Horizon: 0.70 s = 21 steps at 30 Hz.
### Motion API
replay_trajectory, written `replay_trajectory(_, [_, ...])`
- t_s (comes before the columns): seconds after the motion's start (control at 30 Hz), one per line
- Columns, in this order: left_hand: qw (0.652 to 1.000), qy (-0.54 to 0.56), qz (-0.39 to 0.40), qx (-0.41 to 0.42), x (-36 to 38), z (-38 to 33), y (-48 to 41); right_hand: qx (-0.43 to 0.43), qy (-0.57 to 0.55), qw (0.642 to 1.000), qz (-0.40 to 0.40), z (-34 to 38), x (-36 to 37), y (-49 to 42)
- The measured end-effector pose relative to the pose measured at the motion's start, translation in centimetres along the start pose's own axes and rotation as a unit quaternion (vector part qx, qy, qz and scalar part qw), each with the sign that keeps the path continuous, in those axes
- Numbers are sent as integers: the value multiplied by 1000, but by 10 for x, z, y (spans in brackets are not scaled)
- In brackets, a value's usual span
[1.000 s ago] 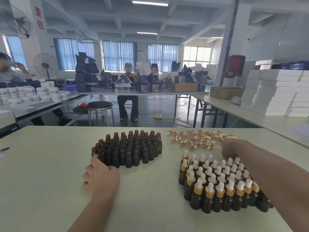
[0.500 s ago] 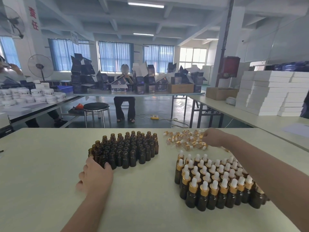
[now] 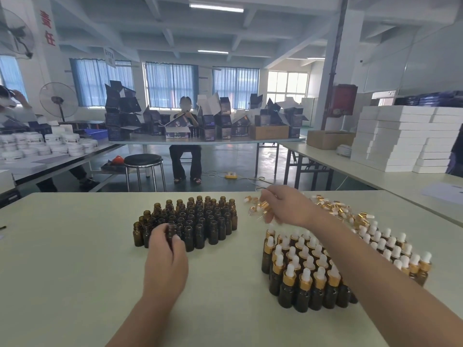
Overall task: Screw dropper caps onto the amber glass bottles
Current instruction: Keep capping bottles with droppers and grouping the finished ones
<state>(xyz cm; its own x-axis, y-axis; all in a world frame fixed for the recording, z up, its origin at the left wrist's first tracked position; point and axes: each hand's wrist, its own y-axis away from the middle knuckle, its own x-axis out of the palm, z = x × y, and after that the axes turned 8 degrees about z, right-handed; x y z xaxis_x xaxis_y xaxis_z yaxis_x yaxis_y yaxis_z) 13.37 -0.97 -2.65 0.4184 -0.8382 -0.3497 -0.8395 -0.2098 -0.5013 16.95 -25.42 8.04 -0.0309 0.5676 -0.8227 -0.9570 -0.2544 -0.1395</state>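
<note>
Several uncapped amber bottles (image 3: 200, 216) stand packed together at the middle of the pale table (image 3: 62, 259). My left hand (image 3: 165, 256) reaches the cluster's near edge, with fingers and thumb curled round one front-row amber bottle (image 3: 171, 230). Capped bottles (image 3: 308, 274) with gold collars and white bulbs form a group at the right, under my right forearm. Beyond them lies a pile of loose dropper caps (image 3: 333, 209). My right hand (image 3: 285, 209) hovers over the pile's left end, fingers curled on a blurred dropper cap (image 3: 263, 206).
The table's far edge (image 3: 150, 193) runs just behind the bottles. A black stool (image 3: 143, 161) stands past it. White boxes (image 3: 400, 136) are stacked on the right-hand table, and white jars (image 3: 50, 144) on the left one. A seated person (image 3: 186, 146) works at the far table.
My right hand has swept left across the cap pile and lifted with a cap. My left hand has moved forward from the table onto a front-row bottle.
</note>
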Motion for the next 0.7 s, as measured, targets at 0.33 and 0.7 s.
replay_trajectory(0.33, [979,-50,135,145,12,-17,25,-143,-104,972,-157,35,87,25])
replay_trajectory(0.7, [975,-54,148,159,9,-16,24,-169,-186,947,-200,33,98,39])
